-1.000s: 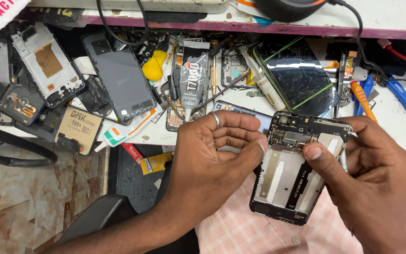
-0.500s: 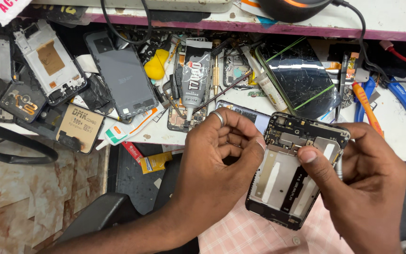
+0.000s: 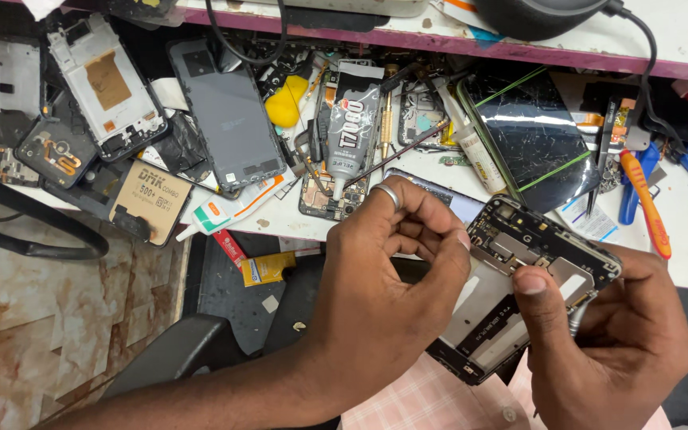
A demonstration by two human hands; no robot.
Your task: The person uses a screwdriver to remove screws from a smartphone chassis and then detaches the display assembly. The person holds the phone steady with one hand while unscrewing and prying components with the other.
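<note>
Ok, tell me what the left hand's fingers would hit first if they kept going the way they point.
The left hand has curled fingers pointing right, at the opened phone frame. They would likely meet its top left edge first; they look almost touching already, though depth is unclear.

— How does the left hand sit?

— Its forearm comes in from the lower left, the back of the hand faces up, and the fingers curl inward with the tips gathered toward the thumb. A plain silver metal ring sits on one finger near the top knuckle.

— And the right hand?

— It enters from the lower right, the palm turned toward the left hand. Its thumb points up and presses forward, while the other fingers wrap round behind, mostly hidden.

— Are the two hands touching?

— They are just beside each other; contact cannot be told.
</note>
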